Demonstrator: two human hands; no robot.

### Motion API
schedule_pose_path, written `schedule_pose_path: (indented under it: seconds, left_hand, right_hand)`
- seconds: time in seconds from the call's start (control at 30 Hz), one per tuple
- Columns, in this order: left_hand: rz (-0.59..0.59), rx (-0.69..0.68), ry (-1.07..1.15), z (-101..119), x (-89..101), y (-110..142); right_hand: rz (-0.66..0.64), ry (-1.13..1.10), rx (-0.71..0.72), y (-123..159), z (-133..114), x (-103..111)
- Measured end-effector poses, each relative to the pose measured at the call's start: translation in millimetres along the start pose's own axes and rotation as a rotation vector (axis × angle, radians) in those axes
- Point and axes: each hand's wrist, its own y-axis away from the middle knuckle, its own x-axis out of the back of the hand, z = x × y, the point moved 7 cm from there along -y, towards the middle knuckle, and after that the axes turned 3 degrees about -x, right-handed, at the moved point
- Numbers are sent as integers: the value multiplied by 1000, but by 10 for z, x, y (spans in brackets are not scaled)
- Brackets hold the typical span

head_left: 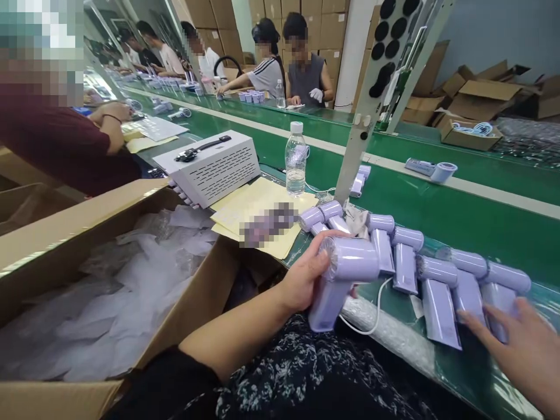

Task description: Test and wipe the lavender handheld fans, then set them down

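Marking, handheld blower (345,262): a faint print patch shows low on the lilac handle; too small to read. The left grip (308,274) is closed around this unit where head and handle meet, above the lap. The right grip (520,344) is spread over the right end of a row of matching lilac blowers (441,303) on the green tabletop (476,364); fingertip contact cannot be confirmed.

Containers:
- Open carton (170,315), left: holds loose, translucent white bags (131,303).
- Clear bottle (296,154), white cap: partly filled with clear liquid; stands beside yellow sheets (273,204).
- Small open carton (470,140), far side: holds coiled pale cable (475,128).

Stacked cartons (291,29) at the rear carry white labels, illegible at this scale.
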Motion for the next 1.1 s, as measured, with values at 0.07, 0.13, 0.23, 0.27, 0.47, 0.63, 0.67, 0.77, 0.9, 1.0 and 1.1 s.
schedule_pose_path:
  seconds: [0.07,0.13,0.23,0.27,0.47,0.63,0.67,0.77,0.9,1.0,1.1]
  left_hand:
    - [0,-115,-84,19,-112,23]
    - [-29,-249,-202,67,-258,72]
    - [-213,-429,-598,248,-432,119]
    - [-258,-490,-819,359,-394,116]
    - [571,-144,-1897,1482,1430,22]
    - [565,0,-1899,1548,2152,180]
    - [566,-2,-1893,1527,2185,208]
    - [580,4,-1858,1528,2245,224]
    - [710,-32,-1763,1591,2074,177]
    - [741,-338,-1281,1480,1426,248]
    - [338,-379,-887,1082,452,253]
  right_hand:
    - [111,-92,63,233,-434,189]
    - [-34,-378,182,433,-991,199]
    - [-504,-870,314,708,-1836,4]
    - [-602,-917,352,762,-2049,-45]
    - [-610,-992,346,646,-2395,-57]
    - [-623,-1049,281,684,-2344,-68]
    - [-615,-1039,282,690,-2336,-70]
    - [-576,-988,283,681,-2297,-72]
    - [-517,-955,307,678,-2252,-42]
    - [-477,-934,340,696,-2255,-15]
    - [-466,-910,380,712,-2280,-7]
